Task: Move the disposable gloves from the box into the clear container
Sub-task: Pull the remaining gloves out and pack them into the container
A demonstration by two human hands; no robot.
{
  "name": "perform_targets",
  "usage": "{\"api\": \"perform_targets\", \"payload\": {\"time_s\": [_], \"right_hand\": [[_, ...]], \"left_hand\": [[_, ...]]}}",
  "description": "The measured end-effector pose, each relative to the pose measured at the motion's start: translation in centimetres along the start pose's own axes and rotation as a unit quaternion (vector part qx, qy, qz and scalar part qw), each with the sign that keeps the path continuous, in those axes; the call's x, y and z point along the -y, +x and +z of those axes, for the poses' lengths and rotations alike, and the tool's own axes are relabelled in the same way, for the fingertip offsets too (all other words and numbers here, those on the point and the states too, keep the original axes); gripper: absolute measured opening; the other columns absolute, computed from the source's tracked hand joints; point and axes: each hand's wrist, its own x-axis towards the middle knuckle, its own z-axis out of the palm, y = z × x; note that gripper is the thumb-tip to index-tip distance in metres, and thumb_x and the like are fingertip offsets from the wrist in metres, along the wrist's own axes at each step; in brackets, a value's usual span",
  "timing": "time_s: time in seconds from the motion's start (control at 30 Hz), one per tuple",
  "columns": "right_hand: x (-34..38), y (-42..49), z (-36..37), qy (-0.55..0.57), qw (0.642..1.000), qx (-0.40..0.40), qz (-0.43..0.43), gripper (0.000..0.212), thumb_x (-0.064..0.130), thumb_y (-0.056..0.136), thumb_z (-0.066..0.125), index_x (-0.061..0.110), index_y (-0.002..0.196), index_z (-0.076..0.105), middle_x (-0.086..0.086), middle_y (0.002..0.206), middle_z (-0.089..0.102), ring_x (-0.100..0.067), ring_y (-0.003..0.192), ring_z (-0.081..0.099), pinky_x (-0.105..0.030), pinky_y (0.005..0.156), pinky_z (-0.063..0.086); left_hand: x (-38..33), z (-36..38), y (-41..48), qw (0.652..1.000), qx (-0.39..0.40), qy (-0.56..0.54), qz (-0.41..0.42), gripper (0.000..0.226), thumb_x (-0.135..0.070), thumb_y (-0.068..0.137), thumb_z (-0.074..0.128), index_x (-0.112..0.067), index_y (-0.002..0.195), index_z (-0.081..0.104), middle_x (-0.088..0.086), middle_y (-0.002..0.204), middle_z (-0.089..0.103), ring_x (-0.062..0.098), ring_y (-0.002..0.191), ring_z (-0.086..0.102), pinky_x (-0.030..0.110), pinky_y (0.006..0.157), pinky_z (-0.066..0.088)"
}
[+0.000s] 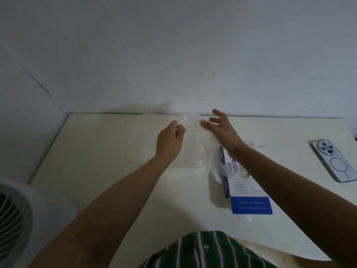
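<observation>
A thin clear disposable glove (pixel 201 146) hangs above the middle of the white table (pixel 96 151). My left hand (pixel 170 140) pinches its upper edge with closed fingers. My right hand (pixel 222 128) is just to the right with fingers spread, touching the glove's top. The glove's fingers droop onto the white and blue glove box (pixel 249 190), which lies flat on the table under my right forearm. A clear container seems to stand behind the glove around the table's middle, but I cannot make it out for sure.
A phone (pixel 336 161) lies face down near the table's right edge. A white fan (pixel 13 219) stands off the table's left front corner. The wall rises right behind the table's far edge.
</observation>
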Motion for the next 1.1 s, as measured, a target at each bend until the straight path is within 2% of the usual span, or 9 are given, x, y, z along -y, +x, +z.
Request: {"api": "perform_targets", "payload": {"time_s": [0.13,0.3,0.4,0.53,0.67,0.77,0.83,0.9,1.1], "right_hand": [[0.7,2.0,1.2,-0.148,0.988,-0.027,-0.015,0.06,-0.001,0.08,0.067,0.016,0.134,0.047,-0.008,0.112,0.065,-0.021,0.089,0.065,-0.03,0.073,0.055],[1.1,3.0,3.5,-0.28,0.919,-0.124,-0.25,0.039,-0.002,0.079,0.059,0.014,0.115,0.062,-0.002,0.106,0.062,-0.011,0.093,0.053,-0.026,0.082,0.048],[1.5,2.6,6.0,-0.301,0.886,-0.014,-0.353,0.029,0.001,0.08,0.055,0.017,0.1,0.068,0.004,0.096,0.062,-0.008,0.083,0.054,-0.018,0.075,0.045],[-0.5,2.9,8.4,-0.453,0.854,0.168,-0.192,0.028,0.009,0.088,0.059,0.02,0.113,0.066,-0.001,0.106,0.064,-0.014,0.09,0.061,-0.028,0.086,0.05],[-2.8,3.3,9.7,-0.479,0.849,0.216,-0.063,0.042,0.018,0.089,0.065,0.019,0.13,0.057,-0.006,0.121,0.057,-0.019,0.104,0.059,-0.025,0.091,0.043],[-3.4,3.6,10.5,-0.453,0.856,0.248,-0.007,0.059,0.021,0.089,0.067,0.016,0.142,0.043,-0.011,0.132,0.048,-0.025,0.114,0.056,-0.032,0.101,0.044],[-3.7,3.8,11.0,-0.442,0.859,0.259,0.012,0.065,0.02,0.088,0.067,0.015,0.145,0.038,-0.012,0.133,0.046,-0.026,0.116,0.053,-0.033,0.101,0.044],[-3.8,4.1,11.3,-0.431,0.865,0.255,0.024,0.065,0.017,0.086,0.068,0.013,0.144,0.039,-0.012,0.134,0.047,-0.025,0.115,0.053,-0.031,0.098,0.045],[-4.2,5.0,10.6,-0.45,0.858,0.226,0.096,0.081,0.018,0.087,0.069,0.015,0.153,0.022,-0.017,0.14,0.043,-0.031,0.126,0.047,-0.034,0.102,0.041]], "left_hand": [[2.5,-1.7,0.7,0.998,0.001,0.058,0.001,0.027,-0.028,0.1,0.043,-0.009,0.092,0.06,-0.002,0.064,0.054,0.021,0.066,0.052,0.032,0.061,0.038],[5.6,-3.7,1.5,0.988,0.012,0.155,-0.016,0.029,-0.028,0.101,0.039,-0.007,0.092,0.056,0.01,0.076,0.062,0.03,0.074,0.058,0.038,0.064,0.043],[6.0,-3.9,1.8,0.979,0.027,0.2,-0.004,0.024,-0.023,0.1,0.037,-0.012,0.097,0.057,0.007,0.08,0.064,0.028,0.075,0.058,0.034,0.063,0.042],[6.1,-3.6,2.2,0.966,0.044,0.253,0.006,0.018,-0.018,0.098,0.038,-0.014,0.099,0.056,0.007,0.086,0.065,0.026,0.075,0.057,0.031,0.061,0.037],[6.8,-3.2,2.7,0.951,0.036,0.306,0.017,0.033,-0.003,0.082,0.06,-0.012,0.112,0.052,0.01,0.102,0.054,0.026,0.084,0.056,0.033,0.066,0.045],[6.1,-2.6,2.8,0.928,-0.012,0.343,0.146,0.046,0.012,0.059,0.063,-0.009,0.099,0.059,0.011,0.094,0.053,0.026,0.076,0.053,0.033,0.058,0.041],[5.1,-2.3,2.6,0.924,0.041,0.331,0.186,0.034,0.009,0.067,0.064,-0.009,0.094,0.057,0.011,0.09,0.054,0.028,0.072,0.055,0.032,0.054,0.036],[4.7,-1.8,2.4,0.928,0.143,0.323,0.118,0.02,-0.003,0.085,0.056,-0.01,0.105,0.055,0.011,0.101,0.057,0.03,0.088,0.06,0.033,0.063,0.038],[8.4,-0.1,3.8,0.912,0.306,0.232,-0.142,0.057,-0.023,0.093,0.056,-0.01,0.142,0.029,0.017,0.13,0.051,0.033,0.116,0.053,0.038,0.094,0.046]]}}
